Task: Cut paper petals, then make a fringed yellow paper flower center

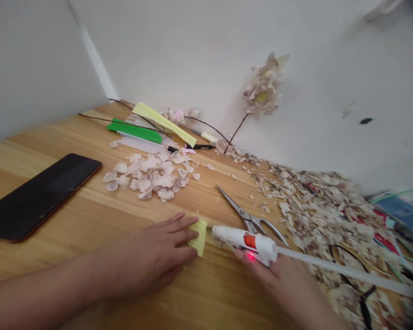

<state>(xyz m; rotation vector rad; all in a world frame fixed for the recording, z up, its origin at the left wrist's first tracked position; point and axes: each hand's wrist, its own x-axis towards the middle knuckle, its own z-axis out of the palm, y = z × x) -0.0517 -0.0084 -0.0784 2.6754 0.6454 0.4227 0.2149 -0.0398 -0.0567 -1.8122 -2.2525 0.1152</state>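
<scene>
My left hand (161,252) holds a small piece of yellow crepe paper (201,238) against the wooden table. Its fingertips lie over the paper's left part, and the thumb is mostly hidden. In my right hand (282,279) is a white hot glue gun (227,234) with an orange patch and a lit red light. The nozzle points left, at the paper's right edge; whether it touches cannot be made out. A long translucent glue stick (330,266) sticks out of the gun's back end. Just behind the gun lie metal scissors (242,214), blades pointing away to the left.
Loose pale petals (153,176) lie mid-table, with a black phone (44,197) to the left. Green paper (134,130), a yellow strip (165,123) and thin stems are farther back. A made flower (265,87) leans on the wall; scraps (316,211) heap at right.
</scene>
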